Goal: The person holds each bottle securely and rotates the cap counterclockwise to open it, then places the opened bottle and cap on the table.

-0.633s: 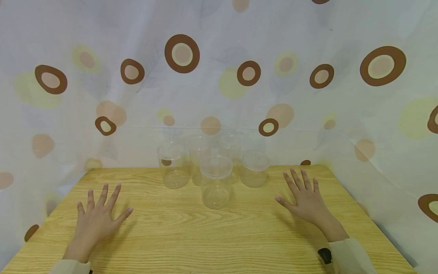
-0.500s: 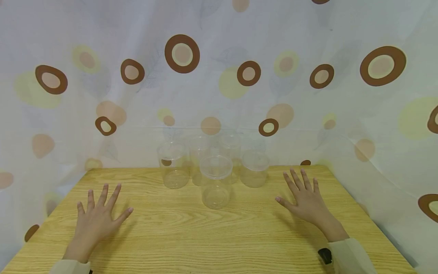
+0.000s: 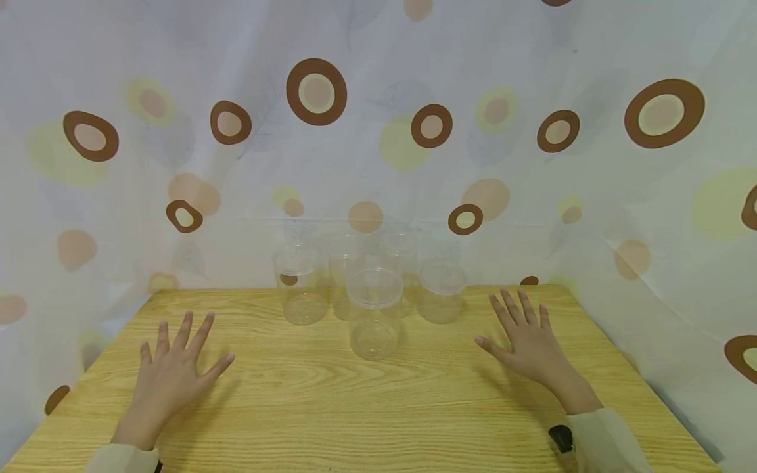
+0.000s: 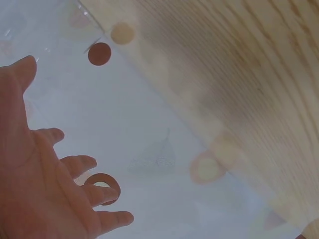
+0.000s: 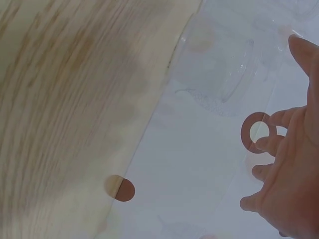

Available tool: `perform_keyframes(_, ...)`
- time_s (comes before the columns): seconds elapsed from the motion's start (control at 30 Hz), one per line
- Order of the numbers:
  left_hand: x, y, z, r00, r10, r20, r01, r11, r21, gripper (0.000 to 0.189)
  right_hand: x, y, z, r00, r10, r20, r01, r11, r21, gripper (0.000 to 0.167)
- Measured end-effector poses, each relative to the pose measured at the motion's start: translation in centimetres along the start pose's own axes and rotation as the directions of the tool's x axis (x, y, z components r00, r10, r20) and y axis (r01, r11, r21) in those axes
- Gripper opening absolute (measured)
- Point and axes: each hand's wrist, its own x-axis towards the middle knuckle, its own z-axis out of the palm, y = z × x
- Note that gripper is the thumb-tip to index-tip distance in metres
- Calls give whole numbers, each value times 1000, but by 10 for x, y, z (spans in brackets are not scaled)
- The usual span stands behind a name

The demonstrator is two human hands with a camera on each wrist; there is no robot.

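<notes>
Several clear plastic jars stand grouped at the back middle of the table. The front jar is closest to me, with a wide jar to its left and a short jar to its right. Two tall jars, the left one and the right one, are partly hidden behind the front jar. My left hand is spread over the table's left side, fingers apart and holding nothing. On the right, my right hand is likewise spread, its fingertips nearest the short jar but apart from it.
The wooden table has light grain and reaches to a patterned white curtain close behind the jars. That cloth also runs along both sides of the table. A dark strap shows at my right sleeve.
My left hand has shifted slightly forward and to the right. The right hand and the jars stay essentially in place, with a tiny shift of the whole head view.
</notes>
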Motion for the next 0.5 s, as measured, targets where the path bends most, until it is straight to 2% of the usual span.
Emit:
perform_keyframes(0.3, 6, 11, -5, 997, 48, -55, -47, 999, 17, 83, 10, -7, -3, 995, -43, -91, 44, 999, 6, 82)
perform_keyframes(0.5, 12, 22, -8, 988, 96, -119, -95, 995, 15, 80, 20, -14, -6, 987, -68, -145, 68, 998, -6, 81)
